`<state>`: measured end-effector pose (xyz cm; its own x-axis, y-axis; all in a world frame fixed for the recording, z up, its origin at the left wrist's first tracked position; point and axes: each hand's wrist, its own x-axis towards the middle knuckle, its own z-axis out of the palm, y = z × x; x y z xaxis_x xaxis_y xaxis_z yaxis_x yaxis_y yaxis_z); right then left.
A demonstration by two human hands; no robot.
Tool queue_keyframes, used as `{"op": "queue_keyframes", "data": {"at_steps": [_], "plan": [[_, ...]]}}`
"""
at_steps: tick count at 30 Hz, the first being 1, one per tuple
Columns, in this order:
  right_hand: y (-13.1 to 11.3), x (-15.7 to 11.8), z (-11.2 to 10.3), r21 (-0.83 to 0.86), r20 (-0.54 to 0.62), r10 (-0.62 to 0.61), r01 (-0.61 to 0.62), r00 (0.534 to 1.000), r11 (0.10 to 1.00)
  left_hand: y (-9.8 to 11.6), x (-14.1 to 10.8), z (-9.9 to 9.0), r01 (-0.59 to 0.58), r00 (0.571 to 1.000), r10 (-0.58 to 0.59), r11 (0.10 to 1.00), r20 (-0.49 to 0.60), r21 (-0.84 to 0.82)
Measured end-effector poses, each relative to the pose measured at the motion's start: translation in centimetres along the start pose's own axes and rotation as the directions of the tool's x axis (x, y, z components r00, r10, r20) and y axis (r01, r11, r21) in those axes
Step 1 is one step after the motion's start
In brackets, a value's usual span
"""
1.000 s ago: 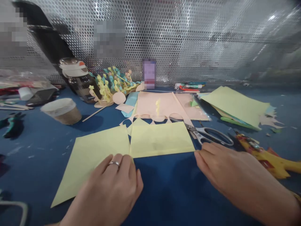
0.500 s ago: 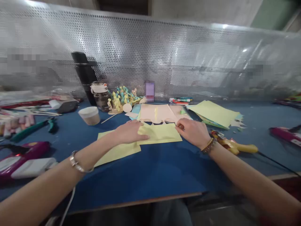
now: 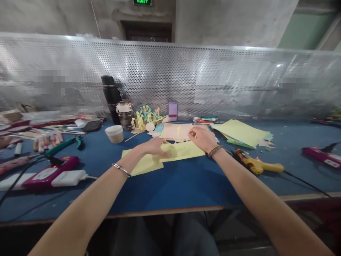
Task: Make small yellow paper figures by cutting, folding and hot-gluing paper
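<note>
While the left hand [image 3: 154, 146] is on the left end of a long, pale yellow strip of paper [image 3: 186, 151], its thumb and fingers are spread apart. The strip is on a flat blue table [image 3: 170, 192], right in front of the person. A wider, pale yellow sheet of paper [image 3: 145, 165] is partly under the left hand and arm, beside the strip.

The right hand [image 3: 204, 138] is at the other end of the strip, with its fingers curled in. I cannot tell if those fingers grip anything. A thin silver metal bracelet [image 3: 121, 170] is on the left wrist, and a brown and gold bead bracelet [image 3: 214, 150] is on the right one.

Just behind the strip is a flat pale pink sheet [image 3: 172, 130]. To the left of it are a small round white cup [image 3: 114, 135] and a bunch of little yellow and blue-green paper shapes [image 3: 149, 116]. To the right are a messy pile of pale yellow paper [image 3: 239, 131] and, nearer the person, a yellow plastic glue gun [image 3: 258, 166].
</note>
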<state>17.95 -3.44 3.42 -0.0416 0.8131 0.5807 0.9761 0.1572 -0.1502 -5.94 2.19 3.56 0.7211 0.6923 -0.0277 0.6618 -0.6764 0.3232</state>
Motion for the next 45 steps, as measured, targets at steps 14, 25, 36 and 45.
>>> {"op": "queue_keyframes", "data": {"at_steps": [14,25,36,45], "plan": [[4.1,-0.5,0.3,0.685,0.374,0.140,-0.375,0.917,0.625,-0.6,-0.9,0.2,-0.002,0.922,-0.160,0.908,-0.352,-0.419],[4.3,-0.4,-0.3,0.833,0.275,0.215,-0.344,0.937,0.433,0.3,-0.9,0.6,-0.008,0.982,-0.134,0.679,-0.135,-0.734],[1.3,-1.0,-0.1,0.913,0.390,0.126,-0.400,0.912,0.075,2.3,-0.5,1.5,-0.003,0.983,-0.142,0.613,-0.114,-0.790],[0.6,-1.2,0.6,0.903,0.421,0.101,-0.427,0.901,0.043,3.4,-1.1,1.8,0.034,0.999,-0.049,0.698,0.000,-0.716]]}}
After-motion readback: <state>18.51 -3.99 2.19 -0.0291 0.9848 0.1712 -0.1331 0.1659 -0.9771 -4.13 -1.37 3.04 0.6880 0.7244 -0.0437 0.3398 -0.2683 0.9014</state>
